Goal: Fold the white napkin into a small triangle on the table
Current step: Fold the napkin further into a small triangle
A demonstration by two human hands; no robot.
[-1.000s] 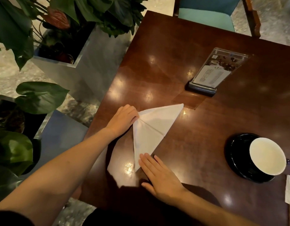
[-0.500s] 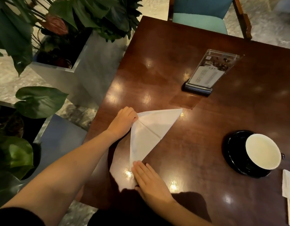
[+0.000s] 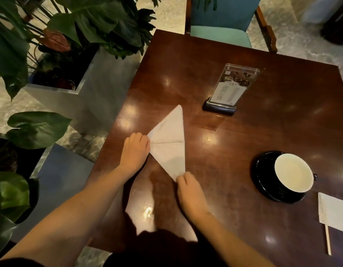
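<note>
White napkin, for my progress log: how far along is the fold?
Done: the white napkin lies as a large creased triangle on the dark wooden table. In hand: left hand covers its side corner, right hand pinches the near tip. Left: folding it smaller.

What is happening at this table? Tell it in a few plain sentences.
A person is folding a white napkin on a wooden table. It lies flat as a triangle with a crease across the middle. The left hand holds its left corner with curled fingers; the right hand pinches the near corner. A cup on a saucer stands to the right, untouched.
</note>
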